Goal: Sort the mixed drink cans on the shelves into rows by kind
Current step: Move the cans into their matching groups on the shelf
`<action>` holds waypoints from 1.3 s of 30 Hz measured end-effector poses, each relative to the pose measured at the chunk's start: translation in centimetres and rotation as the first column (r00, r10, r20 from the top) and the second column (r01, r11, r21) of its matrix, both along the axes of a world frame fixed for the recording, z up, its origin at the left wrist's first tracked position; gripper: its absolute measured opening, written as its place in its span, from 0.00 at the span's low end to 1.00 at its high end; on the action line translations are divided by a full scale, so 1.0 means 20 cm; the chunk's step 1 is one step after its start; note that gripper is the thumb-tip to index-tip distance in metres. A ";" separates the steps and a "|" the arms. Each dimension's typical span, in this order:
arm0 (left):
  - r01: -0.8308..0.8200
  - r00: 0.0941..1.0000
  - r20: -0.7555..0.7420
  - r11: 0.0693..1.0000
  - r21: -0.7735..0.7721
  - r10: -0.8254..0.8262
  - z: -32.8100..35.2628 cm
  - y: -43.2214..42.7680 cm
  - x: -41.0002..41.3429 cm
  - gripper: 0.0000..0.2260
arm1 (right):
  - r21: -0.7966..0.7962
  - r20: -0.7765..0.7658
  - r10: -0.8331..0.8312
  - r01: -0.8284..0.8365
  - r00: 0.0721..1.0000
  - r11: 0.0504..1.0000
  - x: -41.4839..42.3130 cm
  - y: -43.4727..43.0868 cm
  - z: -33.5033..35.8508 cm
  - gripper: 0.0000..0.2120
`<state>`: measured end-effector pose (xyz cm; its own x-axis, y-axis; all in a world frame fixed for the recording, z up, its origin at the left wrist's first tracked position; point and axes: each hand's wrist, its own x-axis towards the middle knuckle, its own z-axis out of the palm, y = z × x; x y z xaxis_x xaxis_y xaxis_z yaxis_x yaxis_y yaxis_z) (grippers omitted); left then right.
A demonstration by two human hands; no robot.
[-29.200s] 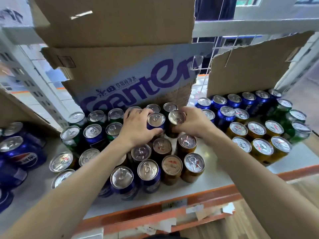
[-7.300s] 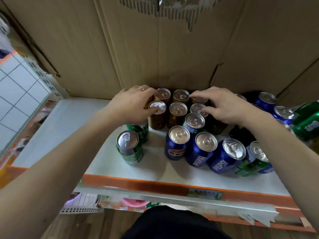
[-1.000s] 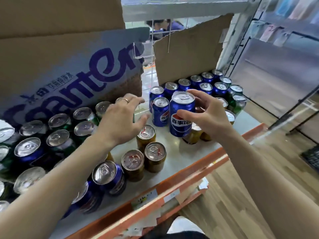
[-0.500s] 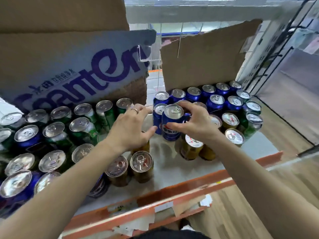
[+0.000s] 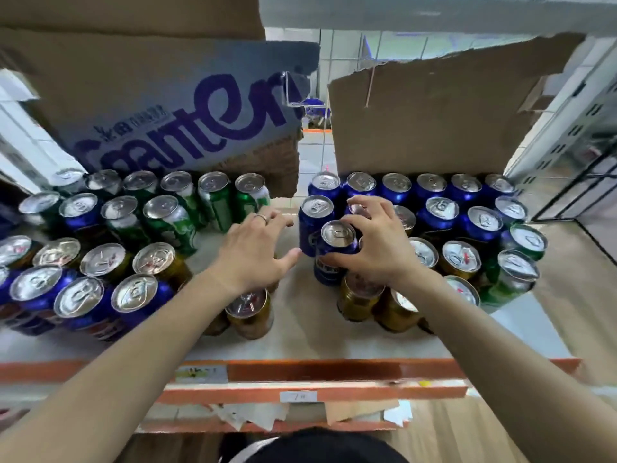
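The right hand (image 5: pixel 377 252) is gripping a smooth blue cylindrical can (image 5: pixel 337 234), fingers curling round its upper wall. The can is sitting mid-shelf, just in front of the other blue cans (image 5: pixel 437 212). The left hand (image 5: pixel 257 252) is hovering beside it, fingers spread wide and holding nothing. Green cans (image 5: pixel 173 222) and gold cans (image 5: pixel 248 310) are standing on the white shelf (image 5: pixel 300 342). Corrugated cardboard (image 5: pixel 150 95) behind is showing purple lettering, roughly "anten".

cardboard box (image 5: pixel 187 105): purple "…anten" lettering, start cut off | shelf-edge tag (image 5: pixel 298 397): "7", rest unclear
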<state>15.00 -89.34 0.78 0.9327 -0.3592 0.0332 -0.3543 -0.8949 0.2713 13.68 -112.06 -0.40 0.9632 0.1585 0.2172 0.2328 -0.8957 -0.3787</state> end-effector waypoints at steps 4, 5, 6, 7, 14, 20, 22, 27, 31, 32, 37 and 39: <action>-0.043 0.999 0.010 0.999 0.029 0.043 -0.03 -0.03 -0.05 0.24 | 0.016 0.014 0.037 -0.037 0.999 0.999 -0.01 -0.03 -0.03 0.34; -0.050 0.999 0.011 0.998 0.027 0.049 -0.03 -0.03 -0.06 0.23 | 0.014 0.013 0.040 -0.040 0.999 0.999 -0.01 -0.03 -0.04 0.35; -0.055 0.998 0.014 0.998 0.023 0.055 -0.04 -0.03 -0.07 0.23 | 0.012 0.007 0.045 -0.045 0.999 0.999 -0.01 -0.03 -0.04 0.36; -0.060 0.998 0.020 0.998 0.018 0.060 -0.04 -0.04 -0.08 0.23 | 0.012 0.004 0.053 -0.053 0.999 0.999 -0.01 -0.04 -0.03 0.37; -0.021 0.999 0.041 0.999 0.027 0.020 -0.02 -0.03 -0.13 0.24 | 0.074 0.052 0.035 -0.039 0.998 0.996 -0.11 -0.09 0.00 0.34; 0.103 0.994 0.045 0.994 -0.020 -0.102 0.06 -0.05 -0.15 0.24 | 0.114 0.058 -0.098 0.091 0.993 0.989 -0.27 -0.13 0.08 0.29; 0.152 0.987 0.057 0.987 -0.055 -0.149 0.08 -0.07 -0.16 0.24 | 0.123 0.071 -0.155 0.146 0.985 0.982 -0.34 -0.15 0.11 0.28; 0.308 0.949 0.080 0.950 -0.053 -0.304 0.06 -0.16 -0.24 0.25 | 0.094 0.087 -0.312 0.304 0.946 0.948 -0.57 -0.20 0.14 0.27; 0.411 0.911 0.071 0.908 -0.085 -0.406 0.02 -0.25 -0.32 0.25 | 0.088 0.080 -0.396 0.390 0.915 0.917 -0.78 -0.21 0.12 0.27; 0.432 0.902 0.067 0.897 -0.094 -0.427 0.01 -0.27 -0.34 0.25 | 0.087 0.071 -0.420 0.414 0.905 0.906 -0.83 -0.21 0.11 0.26; 0.522 0.853 0.065 0.847 -0.096 -0.518 -0.02 -0.38 -0.44 0.25 | 0.115 0.021 -0.509 0.504 0.860 0.856 -1.02 -0.24 0.08 0.25; 0.530 0.848 0.062 0.842 -0.099 -0.526 -0.02 -0.41 -0.44 0.25 | 0.110 0.021 -0.528 0.522 0.849 0.846 -1.04 -0.26 0.07 0.26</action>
<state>6.17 -97.58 0.33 0.6005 -0.7896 0.1264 -0.7748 -0.5355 0.3361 -7.18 -117.33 1.01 0.8844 -0.3920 0.2533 -0.2416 -0.8489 -0.4702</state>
